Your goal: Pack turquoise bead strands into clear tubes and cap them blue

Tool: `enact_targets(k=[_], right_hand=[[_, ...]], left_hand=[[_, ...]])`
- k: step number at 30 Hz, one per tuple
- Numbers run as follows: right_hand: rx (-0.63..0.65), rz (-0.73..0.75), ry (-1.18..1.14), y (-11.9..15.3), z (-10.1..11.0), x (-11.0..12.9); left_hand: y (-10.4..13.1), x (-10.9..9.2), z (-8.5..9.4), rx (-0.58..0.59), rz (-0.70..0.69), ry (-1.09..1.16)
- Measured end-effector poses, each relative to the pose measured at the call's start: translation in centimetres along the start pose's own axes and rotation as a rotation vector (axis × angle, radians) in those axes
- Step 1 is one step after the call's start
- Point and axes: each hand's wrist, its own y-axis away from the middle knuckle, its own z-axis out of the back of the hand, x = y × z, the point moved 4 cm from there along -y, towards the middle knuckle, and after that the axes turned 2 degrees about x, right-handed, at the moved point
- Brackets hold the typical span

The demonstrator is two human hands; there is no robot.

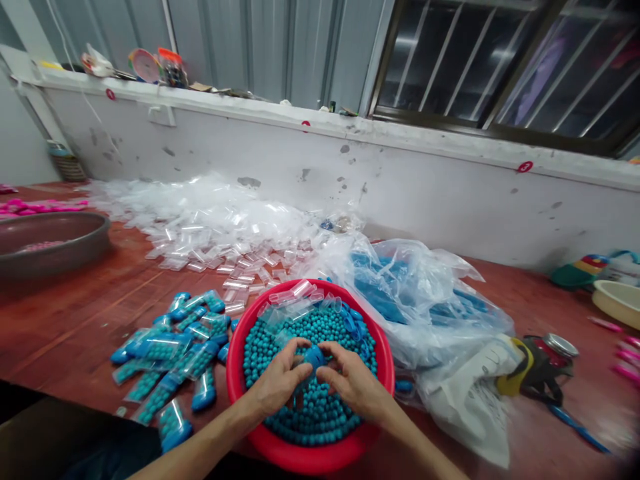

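A red basin (387, 360) full of small teal beads (320, 417) stands at the front edge of the table. Above the beads, my left hand (286, 377) and my right hand (350, 379) hold a blue cap (314, 357) between their fingertips. Part of a clear tube seems to be under my left fingers, but it is blurred. Clear empty tubes (295, 300) lie on the beads at the back of the basin, and blue caps (356, 327) lie at its right side. Left of the basin are several bead-filled tubes (163, 347) with blue ends.
Many clear tubes (215, 220) are heaped on the red table (75, 313). A plastic bag (400, 287) of blue parts is right of the basin, beside a white bag (475, 393). A grey basin (80, 243) stands far left, a cream basin (617, 300) far right.
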Motion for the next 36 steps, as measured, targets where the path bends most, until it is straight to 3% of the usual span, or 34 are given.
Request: enact_targets(k=[7,12,18,22,25,27,29,32,34,36], right_hand=[[-0.124,0.021,0.436,0.3,-2.7,1.1],[-0.214,0.132,0.578,0.2,-3.0,1.7],[-0.246,0.139,0.540,0.4,-3.2,1.3],[-0.151,0.131,0.396,0.2,-2.7,1.0],[-0.069,0.064,0.248,-0.2,-1.2,0.0],[-0.091,0.038,0.264,-0.3,0.3,-0.8],[-0.122,0.055,0.368,-0.4,1.5,-1.5],[-0.113,0.057,0.555,-0.8,1.9,-2.0],[-0.083,0.026,0.684,-1.5,1.4,-1.9],[-0.023,-0.001,0.802,-2.4,0.5,-1.7]], left_hand=[[0.0,-0.4,-0.1,-0.113,-0.166,-0.008],[0.2,-0.4,-0.9,-0.188,-0.133,0.025],[0.2,-0.5,-1.4,-0.255,-0.131,-0.074],[0.3,-1.6,-0.8,-0.265,-0.140,-0.228],[1.1,-2.5,1.5,-0.268,-0.121,-0.306],[1.9,-2.8,4.4,-0.344,-0.096,-0.353],[3.0,-3.3,7.8,-0.486,-0.117,-0.474],[4.6,-4.4,12.3,-0.820,-0.055,-0.793],[5.3,-5.3,13.3,-0.993,-0.071,-0.973],[5.2,-5.9,12.4,-1.016,-0.147,-1.032]])
